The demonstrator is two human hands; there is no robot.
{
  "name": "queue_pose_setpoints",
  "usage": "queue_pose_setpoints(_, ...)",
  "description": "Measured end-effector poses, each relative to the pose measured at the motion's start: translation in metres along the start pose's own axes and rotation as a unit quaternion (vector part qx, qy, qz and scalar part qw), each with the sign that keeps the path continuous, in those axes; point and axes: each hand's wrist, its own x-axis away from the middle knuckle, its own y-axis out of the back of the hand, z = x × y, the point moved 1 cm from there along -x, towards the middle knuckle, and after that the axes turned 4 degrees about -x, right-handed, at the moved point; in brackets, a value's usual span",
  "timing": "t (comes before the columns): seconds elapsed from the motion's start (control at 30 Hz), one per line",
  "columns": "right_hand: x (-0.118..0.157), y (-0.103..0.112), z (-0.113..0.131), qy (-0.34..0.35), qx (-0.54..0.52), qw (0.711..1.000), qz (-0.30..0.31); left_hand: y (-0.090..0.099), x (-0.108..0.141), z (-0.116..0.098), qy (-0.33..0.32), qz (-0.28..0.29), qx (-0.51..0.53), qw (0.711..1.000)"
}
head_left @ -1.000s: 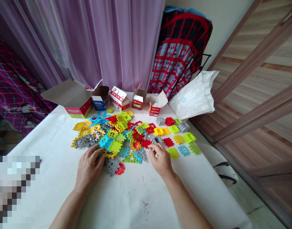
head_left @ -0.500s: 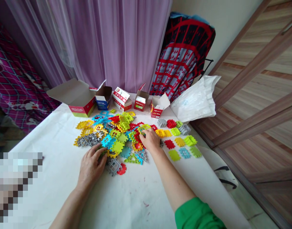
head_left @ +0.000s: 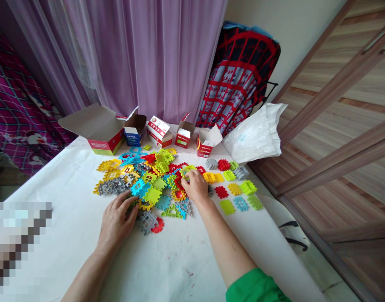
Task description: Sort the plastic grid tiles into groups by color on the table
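A heap of coloured plastic interlocking pieces (head_left: 152, 195) lies on the white-covered table (head_left: 167, 260). My left hand (head_left: 117, 218) rests at the heap's near left edge, its fingers curved around something dark green that I cannot make out. Beside it are a grey window-shaped piece (head_left: 147, 222) and a red round piece (head_left: 157, 225). My right hand (head_left: 195, 184) reaches into the heap's right side, with fingertips at red and green pieces; what they touch is partly hidden. Right of that hand, small stacks and single pieces, such as a red square (head_left: 221, 192), stand in rough rows.
Along the back edge stand a large open box (head_left: 106, 144), a blue box (head_left: 133, 136), a red and white box (head_left: 159, 132) and two small open boxes (head_left: 183, 138). A white bag (head_left: 255, 134) lies at the back right, near a cloth-covered chair (head_left: 233, 75).
The whole view has shifted slightly, moving the table items a little left. Both hands stay at nearly the same places on the heap.
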Motion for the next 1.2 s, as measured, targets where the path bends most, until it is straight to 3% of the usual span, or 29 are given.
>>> queue_pose_setpoints(0.1,0.016,0.002,0.000,0.021,-0.078,0.995,-0.049,0.000,0.000,0.001,0.003,0.002,0.000,1.000)
queue_pose_setpoints(0.2,0.036,0.006,0.000,0.008,-0.180,0.982,-0.059,0.000,-0.001,0.000,0.003,0.007,-0.001,1.000)
queue_pose_setpoints(0.4,0.070,0.003,-0.005,-0.114,-0.338,0.933,0.046,0.003,-0.002,-0.004,0.003,0.001,-0.004,1.000)
queue_pose_setpoints(0.5,0.076,-0.001,-0.011,-0.133,-0.353,0.925,0.039,0.004,-0.002,-0.005,0.002,0.007,-0.002,1.000)
queue_pose_setpoints(0.77,0.079,-0.004,-0.019,-0.114,-0.324,0.939,0.024,0.004,-0.002,-0.004,0.009,0.019,-0.004,1.000)
queue_pose_setpoints(0.87,0.083,0.005,-0.017,-0.080,-0.275,0.958,-0.006,0.004,-0.001,-0.005,0.011,0.014,-0.003,1.000)
queue_pose_setpoints(1.0,0.095,0.018,-0.008,0.044,-0.146,0.985,-0.079,0.005,-0.001,-0.006,0.011,0.013,-0.005,1.000)
queue_pose_setpoints(1.1,0.108,0.021,-0.005,0.121,-0.096,0.986,-0.057,0.006,-0.001,-0.006,0.007,0.011,-0.005,1.000)
queue_pose_setpoints(1.2,0.117,0.022,-0.009,0.140,-0.112,0.983,-0.039,0.006,-0.002,-0.007,0.008,0.013,-0.002,1.000)
